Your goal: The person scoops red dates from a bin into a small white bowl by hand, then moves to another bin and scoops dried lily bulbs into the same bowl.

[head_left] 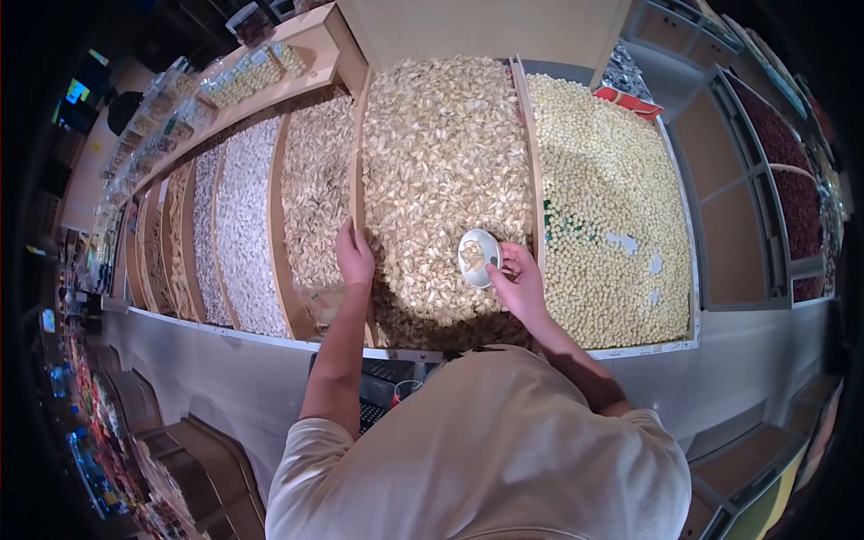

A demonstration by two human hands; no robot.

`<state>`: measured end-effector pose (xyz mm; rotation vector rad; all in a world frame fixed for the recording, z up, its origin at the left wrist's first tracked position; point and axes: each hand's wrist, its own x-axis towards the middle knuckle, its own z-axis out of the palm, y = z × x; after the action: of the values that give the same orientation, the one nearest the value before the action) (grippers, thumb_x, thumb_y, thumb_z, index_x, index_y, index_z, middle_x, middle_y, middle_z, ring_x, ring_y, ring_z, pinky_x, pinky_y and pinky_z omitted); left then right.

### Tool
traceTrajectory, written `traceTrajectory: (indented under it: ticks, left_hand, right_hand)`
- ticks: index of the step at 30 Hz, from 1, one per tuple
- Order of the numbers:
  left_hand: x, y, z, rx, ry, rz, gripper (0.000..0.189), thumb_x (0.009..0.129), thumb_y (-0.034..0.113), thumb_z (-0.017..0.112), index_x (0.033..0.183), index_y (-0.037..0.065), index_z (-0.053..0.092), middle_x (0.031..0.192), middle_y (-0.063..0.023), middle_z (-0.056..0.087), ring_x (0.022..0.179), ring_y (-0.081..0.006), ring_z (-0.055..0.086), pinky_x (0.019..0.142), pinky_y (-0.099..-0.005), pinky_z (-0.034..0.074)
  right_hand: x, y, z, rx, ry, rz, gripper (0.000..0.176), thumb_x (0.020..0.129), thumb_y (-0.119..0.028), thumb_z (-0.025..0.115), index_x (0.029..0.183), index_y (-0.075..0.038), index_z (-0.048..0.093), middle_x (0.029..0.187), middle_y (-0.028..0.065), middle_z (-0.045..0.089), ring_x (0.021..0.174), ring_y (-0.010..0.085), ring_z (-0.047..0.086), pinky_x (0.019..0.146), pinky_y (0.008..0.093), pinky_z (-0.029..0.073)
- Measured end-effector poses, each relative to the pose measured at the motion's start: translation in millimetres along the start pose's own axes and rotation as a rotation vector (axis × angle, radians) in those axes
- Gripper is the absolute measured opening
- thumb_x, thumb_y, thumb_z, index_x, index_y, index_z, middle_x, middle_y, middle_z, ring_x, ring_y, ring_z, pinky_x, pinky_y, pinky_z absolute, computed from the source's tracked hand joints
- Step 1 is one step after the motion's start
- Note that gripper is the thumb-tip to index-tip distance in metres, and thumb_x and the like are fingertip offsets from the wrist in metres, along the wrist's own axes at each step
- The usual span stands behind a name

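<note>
My right hand grips a small white bowl by its right rim, thumb inside the edge. A few pale flat pieces lie in the bowl, which is over the wide middle bin of pale, flat dried pieces. Near the wooden divider on that bin's left side is my left hand, its fingers close together and pointing forward. Whether it touches the divider or holds something thin, I cannot make out.
Round cream-coloured pieces fill the bin on the right, with a red packet at its back. Narrower bins, one with white pieces, run to the left. Clear jars line a wooden shelf behind them.
</note>
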<state>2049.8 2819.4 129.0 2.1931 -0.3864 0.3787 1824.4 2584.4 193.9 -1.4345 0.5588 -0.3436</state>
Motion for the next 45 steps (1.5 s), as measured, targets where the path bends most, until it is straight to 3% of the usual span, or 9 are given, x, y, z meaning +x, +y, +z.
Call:
traceTrajectory:
  ticks: [2,7,16,20,27,34,36,42,45]
  left_hand:
    - [-1,-2,0,0.007,-0.014,0.002,0.035,0.098,0.010,0.047,0.129,-0.003,0.051,0.120,-0.0218,0.057,0.111,-0.0337,0.057,0.097,-0.0390,0.044]
    - [0,0,1,-0.023,0.008,-0.006,0.035,0.096,0.011,0.047,0.128,-0.004,0.053,0.119,-0.0226,0.059,0.111,-0.0364,0.057,0.098,-0.0405,0.043]
    - [0,-3,1,-0.017,-0.001,-0.016,0.035,0.097,0.012,0.047,0.127,-0.005,0.053,0.121,-0.0229,0.058,0.112,-0.0361,0.056,0.099,-0.0404,0.043]
    - [-1,-2,1,-0.035,0.002,-0.030,0.035,0.097,0.012,0.047,0.127,-0.005,0.053,0.121,-0.0231,0.058,0.113,-0.0366,0.056,0.100,-0.0408,0.043]
    - [0,-4,0,-0.006,-0.022,-0.016,0.035,0.097,0.011,0.047,0.128,-0.004,0.052,0.120,-0.0221,0.058,0.112,-0.0343,0.056,0.098,-0.0394,0.043]
    - [1,-4,0,-0.014,-0.024,-0.022,0.035,0.097,0.011,0.049,0.129,-0.004,0.052,0.121,-0.0213,0.057,0.110,-0.0319,0.057,0.097,-0.0381,0.044]
    - [-1,-4,0,-0.008,-0.026,-0.025,0.035,0.097,0.011,0.048,0.129,-0.004,0.052,0.121,-0.0213,0.057,0.110,-0.0319,0.057,0.097,-0.0382,0.044]
    - [0,0,-1,-0.025,-0.006,-0.028,0.035,0.097,0.012,0.049,0.127,-0.005,0.053,0.117,-0.0234,0.059,0.109,-0.0362,0.057,0.096,-0.0408,0.044]
    - [1,1,-1,-0.036,-0.009,-0.038,0.035,0.097,0.012,0.049,0.127,-0.005,0.053,0.118,-0.0232,0.059,0.109,-0.0354,0.057,0.096,-0.0401,0.044]
  right_hand:
    - [-1,-3,-2,0.058,0.012,-0.067,0.041,0.084,-0.004,0.070,0.120,0.001,0.052,0.105,0.0094,0.060,0.090,0.0151,0.062,0.076,0.0295,0.055]
    - [-4,-18,-21,-0.418,0.034,-0.396,0.046,0.078,0.002,0.072,0.120,-0.005,0.054,0.113,0.0118,0.058,0.108,0.0211,0.059,0.087,0.0320,0.051]
    - [-8,-28,-33,-0.672,0.054,-0.670,0.053,0.068,0.002,0.075,0.116,-0.005,0.054,0.116,0.0188,0.056,0.107,0.0392,0.057,0.090,0.0397,0.048]
    - [-2,-12,-35,-0.631,0.061,-0.591,0.051,0.071,0.002,0.075,0.117,-0.004,0.053,0.117,0.0182,0.055,0.107,0.0340,0.059,0.087,0.0374,0.050]
    - [38,-5,-34,-0.147,0.144,-0.252,0.041,0.083,-0.007,0.074,0.117,0.000,0.053,0.100,0.0104,0.064,0.090,0.0170,0.065,0.075,0.0290,0.055]
    - [111,-50,-31,-0.517,0.245,-0.511,0.042,0.080,-0.012,0.077,0.115,-0.001,0.056,0.104,0.0154,0.061,0.091,0.0253,0.064,0.078,0.0337,0.053]
    - [145,-74,-25,-0.700,0.257,-0.725,0.043,0.077,-0.014,0.077,0.114,-0.005,0.058,0.107,0.0157,0.060,0.094,0.0314,0.062,0.082,0.0379,0.052]
    - [200,-117,7,-0.908,0.180,-0.970,0.040,0.077,-0.014,0.075,0.113,-0.008,0.059,0.110,0.0114,0.060,0.102,0.0307,0.060,0.086,0.0402,0.051]
    - [226,-121,24,-1.059,0.066,-0.923,0.036,0.077,-0.011,0.073,0.111,-0.008,0.059,0.112,0.0092,0.059,0.106,0.0287,0.058,0.087,0.0403,0.051]
